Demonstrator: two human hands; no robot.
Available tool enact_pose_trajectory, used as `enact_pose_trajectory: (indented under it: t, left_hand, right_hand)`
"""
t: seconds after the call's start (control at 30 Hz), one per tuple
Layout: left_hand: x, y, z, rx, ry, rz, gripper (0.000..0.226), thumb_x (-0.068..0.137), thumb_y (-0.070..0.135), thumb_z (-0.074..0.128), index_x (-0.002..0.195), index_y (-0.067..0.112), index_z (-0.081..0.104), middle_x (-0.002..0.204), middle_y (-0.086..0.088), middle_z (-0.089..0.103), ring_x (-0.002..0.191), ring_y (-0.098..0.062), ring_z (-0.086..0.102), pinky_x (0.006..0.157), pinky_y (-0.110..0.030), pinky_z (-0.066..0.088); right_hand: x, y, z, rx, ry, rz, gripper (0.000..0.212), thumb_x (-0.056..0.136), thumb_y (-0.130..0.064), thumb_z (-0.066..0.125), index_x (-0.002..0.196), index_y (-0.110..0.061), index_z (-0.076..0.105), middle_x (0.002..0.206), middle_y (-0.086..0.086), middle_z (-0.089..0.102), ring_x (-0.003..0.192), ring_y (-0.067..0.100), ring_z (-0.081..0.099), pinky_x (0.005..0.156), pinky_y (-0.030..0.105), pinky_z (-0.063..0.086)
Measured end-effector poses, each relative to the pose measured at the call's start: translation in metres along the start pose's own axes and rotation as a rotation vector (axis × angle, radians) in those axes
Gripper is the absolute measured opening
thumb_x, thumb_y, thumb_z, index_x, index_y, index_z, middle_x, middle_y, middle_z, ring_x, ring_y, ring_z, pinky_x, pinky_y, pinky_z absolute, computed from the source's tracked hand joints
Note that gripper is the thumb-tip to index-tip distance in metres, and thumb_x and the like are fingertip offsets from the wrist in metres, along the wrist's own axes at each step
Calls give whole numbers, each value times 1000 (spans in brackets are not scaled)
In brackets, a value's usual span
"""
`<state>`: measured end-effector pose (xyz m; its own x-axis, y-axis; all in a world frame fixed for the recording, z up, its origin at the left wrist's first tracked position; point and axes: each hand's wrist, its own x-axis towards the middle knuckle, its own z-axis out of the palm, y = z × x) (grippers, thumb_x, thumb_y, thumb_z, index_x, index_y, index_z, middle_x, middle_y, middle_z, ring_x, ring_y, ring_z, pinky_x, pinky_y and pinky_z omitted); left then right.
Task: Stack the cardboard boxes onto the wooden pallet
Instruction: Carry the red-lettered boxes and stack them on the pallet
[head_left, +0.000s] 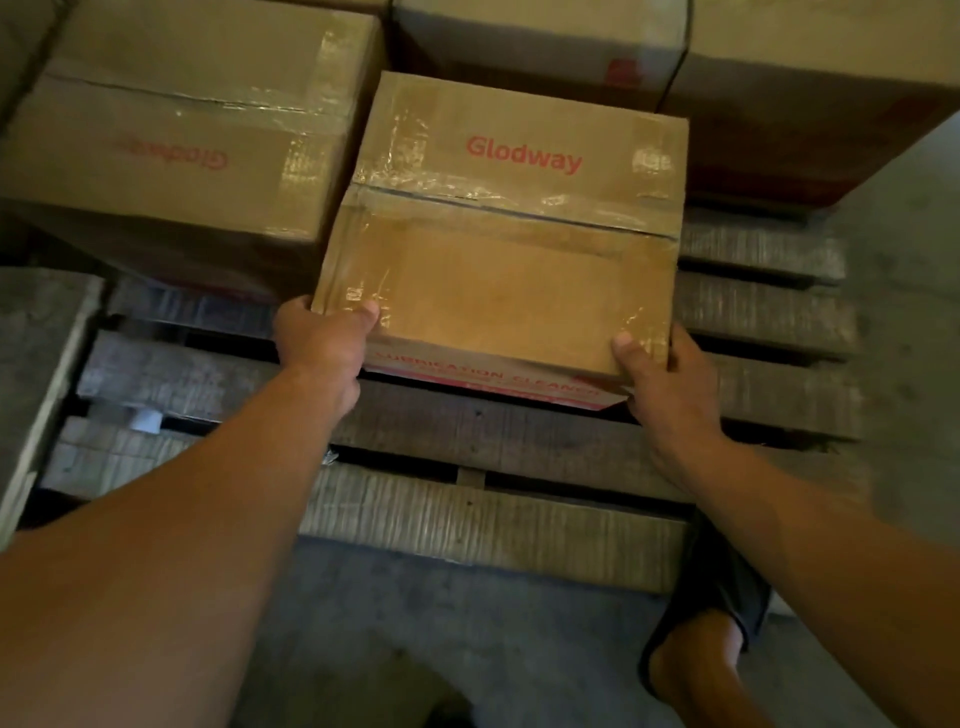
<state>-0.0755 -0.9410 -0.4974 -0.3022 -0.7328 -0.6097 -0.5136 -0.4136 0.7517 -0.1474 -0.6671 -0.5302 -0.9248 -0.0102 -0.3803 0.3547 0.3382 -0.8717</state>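
Placement step, we reckon: the Glodway box (498, 249) sits over the middle of the wooden pallet (467, 431), just beside the left-hand box (171, 145), with its far side close up to the back-row boxes (800, 104). Left hand (322, 338) grips the box's near-left corner, thumb on the top face and fingers wrapped round the side. The right hand (660, 374) grips the near-right corner, thumb on top, fingers going under the edge. The near edge looks raised off the slats (763, 312), with shadow beneath it. We can't tell whether the far edge is already down. So the box is held between both hands, with both arms reaching across the pallet's bare near edge. Next move, in our judgement: lower the near edge flat, push it square against the left-hand box and the back row, and pull the fingers clear before the weight lands. Risks we see: pinched fingertips, or a corner dipping into a slat gap. A sandalled foot (696, 649) stands on the concrete floor (415, 623) off the pallet's near-right corner.
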Motion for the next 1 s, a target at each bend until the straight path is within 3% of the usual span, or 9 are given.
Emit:
enact_pose_trajectory:
  t: [0.07, 0.13, 0.23, 0.33, 0.5, 0.7, 0.9, 1.0]
  left_hand:
    - [-3, 0, 2, -107, 11, -105, 38, 85, 15, 77, 112, 12, 51, 108, -4, 62, 97, -19, 63, 94, -38, 55]
    - [-10, 2, 4, -199, -28, -159, 27, 89, 12, 72, 105, 12, 51, 95, -1, 58, 82, -15, 60, 87, -39, 59]
    - [-10, 11, 7, -214, -54, -149, 37, 93, 11, 67, 125, 7, 51, 101, -2, 56, 93, -18, 59, 87, -39, 59]
    - [-4, 25, 17, -205, -52, -138, 44, 94, 11, 66, 133, 6, 47, 108, -3, 52, 100, -21, 54, 90, -40, 58]
    - [6, 39, 36, -198, -41, -129, 44, 94, 14, 66, 133, 4, 47, 101, -2, 53, 83, -15, 55, 85, -37, 59]
    - [20, 55, 51, -187, -31, -123, 50, 93, 14, 68, 137, 7, 44, 120, -8, 51, 103, -22, 54, 85, -37, 59]
    - [29, 58, 53, -160, -13, -129, 55, 92, 15, 70, 139, 11, 43, 119, -6, 48, 103, -23, 52, 79, -38, 61]
    - [28, 56, 53, -106, -9, -126, 55, 94, 20, 68, 141, 12, 41, 134, -8, 48, 108, -25, 52, 80, -41, 61]
  right_hand:
    - [-2, 2, 7, 11, 29, 22, 38, 96, -42, 62, 133, -40, 53, 115, -19, 63, 112, 14, 61, 100, 54, 51]
    - [-2, 1, 13, 64, 56, 66, 43, 97, -42, 60, 138, -43, 46, 116, -22, 59, 117, 17, 58, 102, 57, 48]
    - [5, -3, 19, 109, 55, 89, 46, 99, -41, 58, 142, -37, 43, 132, -8, 58, 122, 23, 57, 105, 56, 47]
    - [19, -12, 23, 97, 54, 66, 49, 99, -43, 56, 145, -35, 43, 133, -6, 58, 121, 21, 58, 103, 54, 49]
    - [50, -33, 30, 94, 64, 60, 39, 101, -40, 54, 139, -36, 47, 124, -10, 58, 114, 17, 59, 99, 53, 52]
    - [74, -52, 31, 99, 30, 92, 40, 102, -38, 54, 140, -32, 44, 125, -6, 56, 113, 18, 57, 100, 53, 51]
    - [72, -54, 29, 87, -3, 96, 46, 103, -38, 52, 146, -34, 37, 135, -2, 54, 119, 21, 57, 99, 54, 52]
    - [70, -57, 25, 44, -16, 82, 48, 103, -40, 51, 147, -33, 36, 134, -4, 53, 120, 21, 56, 101, 53, 50]
